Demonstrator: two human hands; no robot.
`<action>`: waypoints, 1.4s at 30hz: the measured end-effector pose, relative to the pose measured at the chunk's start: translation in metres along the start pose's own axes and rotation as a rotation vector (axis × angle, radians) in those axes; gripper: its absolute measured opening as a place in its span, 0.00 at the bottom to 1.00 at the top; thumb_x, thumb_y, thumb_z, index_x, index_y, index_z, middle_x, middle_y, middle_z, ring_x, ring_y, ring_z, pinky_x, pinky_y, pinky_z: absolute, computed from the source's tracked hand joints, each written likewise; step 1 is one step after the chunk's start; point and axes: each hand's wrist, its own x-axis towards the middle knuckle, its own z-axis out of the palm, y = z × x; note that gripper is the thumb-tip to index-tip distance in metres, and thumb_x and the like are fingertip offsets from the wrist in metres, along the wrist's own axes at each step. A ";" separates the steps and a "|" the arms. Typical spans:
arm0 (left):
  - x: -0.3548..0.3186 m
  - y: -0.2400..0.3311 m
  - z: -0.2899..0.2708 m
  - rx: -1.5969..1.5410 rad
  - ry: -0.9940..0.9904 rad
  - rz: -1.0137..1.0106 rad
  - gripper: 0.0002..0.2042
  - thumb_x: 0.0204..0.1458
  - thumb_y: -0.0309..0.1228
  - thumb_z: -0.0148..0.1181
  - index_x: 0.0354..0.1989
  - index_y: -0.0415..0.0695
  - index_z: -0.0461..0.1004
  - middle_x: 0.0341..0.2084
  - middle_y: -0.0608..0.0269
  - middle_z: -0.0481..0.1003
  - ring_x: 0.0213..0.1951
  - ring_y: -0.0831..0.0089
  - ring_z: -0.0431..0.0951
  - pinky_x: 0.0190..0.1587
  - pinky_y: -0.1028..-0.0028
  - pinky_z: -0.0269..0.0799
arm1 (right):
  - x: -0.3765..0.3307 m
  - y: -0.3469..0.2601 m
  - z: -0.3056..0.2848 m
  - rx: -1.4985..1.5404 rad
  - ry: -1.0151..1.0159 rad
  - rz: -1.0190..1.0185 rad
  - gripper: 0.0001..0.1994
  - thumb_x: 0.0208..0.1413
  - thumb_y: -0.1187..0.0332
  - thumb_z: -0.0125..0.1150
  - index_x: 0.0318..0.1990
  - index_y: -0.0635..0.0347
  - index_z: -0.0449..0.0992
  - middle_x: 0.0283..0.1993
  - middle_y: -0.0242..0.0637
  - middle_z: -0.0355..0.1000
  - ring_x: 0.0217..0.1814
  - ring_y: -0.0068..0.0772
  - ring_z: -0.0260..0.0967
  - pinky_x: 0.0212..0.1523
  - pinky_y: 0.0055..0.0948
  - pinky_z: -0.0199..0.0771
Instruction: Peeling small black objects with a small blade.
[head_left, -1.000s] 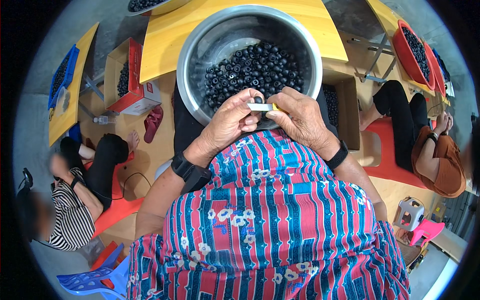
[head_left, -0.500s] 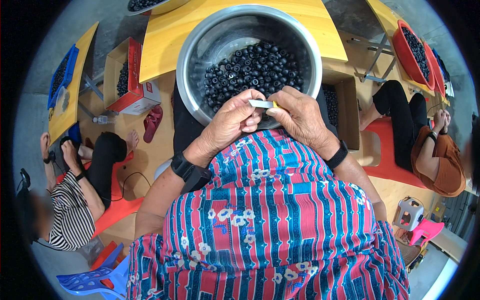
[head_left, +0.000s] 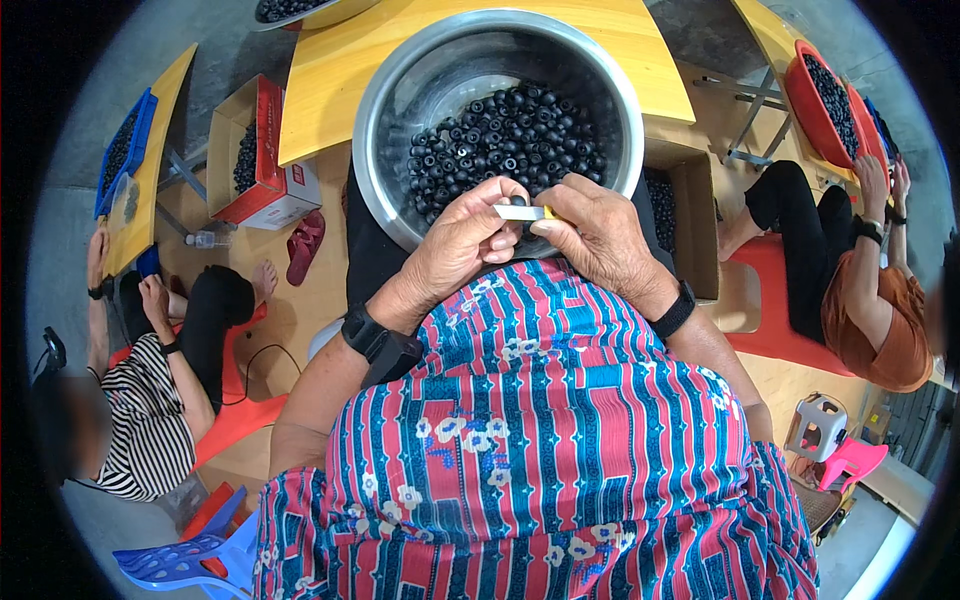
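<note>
Black and round, a small piece [head_left: 517, 200] sits at the fingertips of the left hand [head_left: 466, 228], whose fingers are bent and drawn nearly together around it; the thumb and fingers partly hide it, so their exact grip on it cannot be told. The right hand [head_left: 607, 232] has its fingers curled closed on the yellow handle [head_left: 552, 212] of a small tool, thumb on the near side. From that grip a flat, pale metal blade [head_left: 516, 212] points left, its tip reaching the left fingertips. The piece shows just beyond the blade's far edge; whether the two touch is unclear.

Both forearms come up from either side of a patterned shirt [head_left: 540, 400] and angle inward, so the hands nearly meet in front of the chest, above the near rim of a wide steel bowl [head_left: 372, 110]. The left wrist carries a bulky black device [head_left: 382, 345], the right a black band [head_left: 676, 311].

Many like black pieces [head_left: 515, 135] lie heaped in the bowl, beyond the fingers and apart from them. A yellow wooden desk [head_left: 325, 100] shows behind the bowl, and an open cardboard box [head_left: 697, 220] stands to its right.
</note>
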 end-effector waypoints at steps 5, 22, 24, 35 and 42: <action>0.000 -0.002 -0.004 -0.044 -0.034 0.012 0.13 0.66 0.39 0.50 0.48 0.43 0.65 0.31 0.71 0.63 0.29 0.85 0.60 0.31 0.83 0.58 | 0.000 0.002 0.003 -0.002 0.054 0.049 0.13 0.58 0.59 0.61 0.34 0.60 0.73 0.29 0.42 0.67 0.32 0.48 0.69 0.33 0.43 0.69; -0.012 0.044 -0.024 0.354 0.318 0.085 0.07 0.63 0.27 0.51 0.43 0.40 0.75 0.34 0.66 0.70 0.29 0.80 0.67 0.27 0.83 0.64 | -0.002 0.012 0.002 0.172 0.210 0.318 0.13 0.61 0.61 0.56 0.38 0.65 0.76 0.35 0.51 0.72 0.39 0.54 0.72 0.40 0.41 0.71; -0.006 0.041 -0.020 1.478 0.357 0.349 0.07 0.58 0.25 0.54 0.40 0.39 0.77 0.33 0.62 0.72 0.34 0.72 0.74 0.35 0.75 0.70 | 0.000 0.011 0.002 0.172 0.197 0.332 0.14 0.61 0.61 0.56 0.38 0.65 0.76 0.35 0.51 0.73 0.39 0.54 0.72 0.40 0.41 0.71; -0.004 0.040 -0.009 1.897 0.377 0.040 0.13 0.45 0.24 0.66 0.41 0.43 0.78 0.35 0.54 0.73 0.42 0.53 0.76 0.46 0.61 0.72 | 0.000 0.009 0.001 0.182 0.189 0.332 0.15 0.61 0.60 0.56 0.37 0.66 0.76 0.34 0.50 0.72 0.37 0.52 0.72 0.40 0.41 0.71; 0.000 0.040 -0.010 1.925 0.345 0.038 0.12 0.47 0.25 0.65 0.41 0.42 0.78 0.35 0.53 0.72 0.41 0.53 0.76 0.46 0.60 0.72 | 0.000 0.010 0.002 0.159 0.180 0.318 0.14 0.61 0.60 0.56 0.37 0.66 0.76 0.34 0.50 0.72 0.37 0.52 0.72 0.40 0.41 0.71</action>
